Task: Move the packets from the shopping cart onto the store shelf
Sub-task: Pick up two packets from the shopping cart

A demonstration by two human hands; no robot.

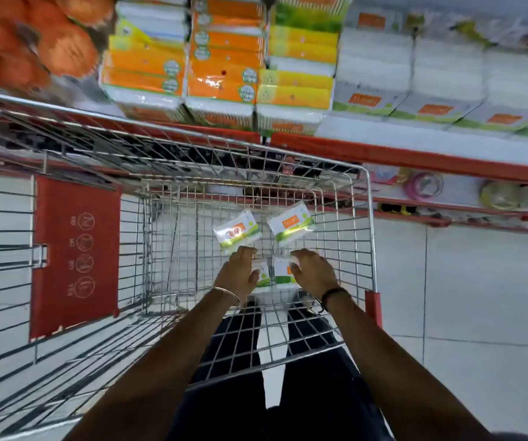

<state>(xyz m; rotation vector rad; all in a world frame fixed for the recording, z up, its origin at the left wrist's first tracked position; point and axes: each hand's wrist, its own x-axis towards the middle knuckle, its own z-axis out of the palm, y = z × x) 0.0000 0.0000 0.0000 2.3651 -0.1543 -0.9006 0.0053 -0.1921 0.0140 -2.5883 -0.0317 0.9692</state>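
Observation:
Both my arms reach down into the wire shopping cart (369,237). On its floor lie white and green packets with orange labels: one packet (236,234) at the far left, another packet (290,225) at the far right. My left hand (238,272) curls around a partly hidden packet (264,276). My right hand (313,270) closes on a packet (281,272) beside it. The store shelf (415,154) with a red edge runs across behind the cart, stacked with similar white packs (441,74).
Orange and yellow packs (224,65) fill the shelf's middle, orange round items (33,43) its left. A red child-seat flap (74,253) hangs in the cart at the left. A lower shelf (466,214) holds round items. White tiled floor (479,297) lies to the right.

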